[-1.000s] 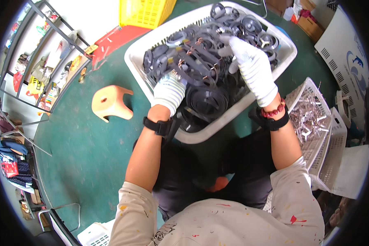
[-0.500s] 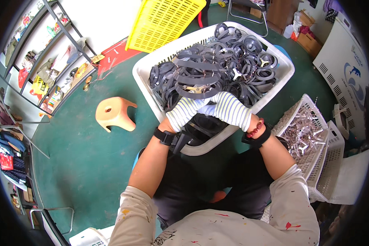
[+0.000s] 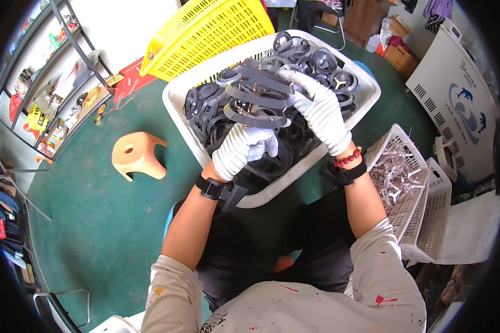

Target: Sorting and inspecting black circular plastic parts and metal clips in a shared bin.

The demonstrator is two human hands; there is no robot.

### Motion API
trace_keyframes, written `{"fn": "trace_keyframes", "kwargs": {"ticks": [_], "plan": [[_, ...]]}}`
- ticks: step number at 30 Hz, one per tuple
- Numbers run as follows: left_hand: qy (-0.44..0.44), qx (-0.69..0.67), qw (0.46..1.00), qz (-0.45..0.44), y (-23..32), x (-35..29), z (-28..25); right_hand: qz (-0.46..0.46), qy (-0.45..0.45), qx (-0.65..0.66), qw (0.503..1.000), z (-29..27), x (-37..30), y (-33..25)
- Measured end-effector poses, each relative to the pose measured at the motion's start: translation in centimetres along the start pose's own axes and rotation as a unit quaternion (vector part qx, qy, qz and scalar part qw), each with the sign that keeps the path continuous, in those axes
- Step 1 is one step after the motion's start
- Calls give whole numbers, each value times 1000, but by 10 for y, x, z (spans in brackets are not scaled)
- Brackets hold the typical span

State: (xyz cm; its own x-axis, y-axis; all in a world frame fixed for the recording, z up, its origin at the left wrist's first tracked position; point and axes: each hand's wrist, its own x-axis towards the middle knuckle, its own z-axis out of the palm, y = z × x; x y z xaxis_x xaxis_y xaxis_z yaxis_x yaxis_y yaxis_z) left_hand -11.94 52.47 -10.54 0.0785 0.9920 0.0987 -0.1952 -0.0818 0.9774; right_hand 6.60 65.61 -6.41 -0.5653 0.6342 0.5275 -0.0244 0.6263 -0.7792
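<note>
Above a white plastic basket [image 3: 366, 105] I hold a bundle of dark grey ring-shaped bands [image 3: 255, 104] with small copper-coloured bits between them. My left hand [image 3: 243, 149], in a striped white glove, is closed on the lower edge of the bundle. Its thumb lies to the right, and some of its fingers are hidden. My right hand [image 3: 319, 108], gloved the same way, grips the bundle's upper right edge between thumb and fingers. Many similar dark bands [image 3: 323, 58] fill the basket below, some with three-armed metal pieces in them.
Behind the basket leans a yellow crate [image 3: 205, 39]. An orange stool [image 3: 139, 155] stands on the green floor to the left. At my right is a white basket [image 3: 391, 136] of shiny metal three-armed pieces. Shelves [image 3: 66, 72] line the far left; a white cabinet [image 3: 455, 100] stands at the right.
My hands have moved apart: the right went up to the bundle's right edge, the left stayed at its lower edge. The whole view has shifted slightly.
</note>
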Motion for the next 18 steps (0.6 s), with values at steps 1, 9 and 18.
{"fn": "trace_keyframes", "kwargs": {"ticks": [1, 9, 18], "plan": [[-2, -1, 1000, -5, -5, 1, -2, -24, -10, -12, 1000, -1, 0, 1], [-12, -32, 998, -43, -2, 4, -2, -112, -24, -64, 991, -7, -4, 11], [-113, 2, 989, -94, -7, 4, -10, -100, 31, -93, 990, -25, -8, 8]]}}
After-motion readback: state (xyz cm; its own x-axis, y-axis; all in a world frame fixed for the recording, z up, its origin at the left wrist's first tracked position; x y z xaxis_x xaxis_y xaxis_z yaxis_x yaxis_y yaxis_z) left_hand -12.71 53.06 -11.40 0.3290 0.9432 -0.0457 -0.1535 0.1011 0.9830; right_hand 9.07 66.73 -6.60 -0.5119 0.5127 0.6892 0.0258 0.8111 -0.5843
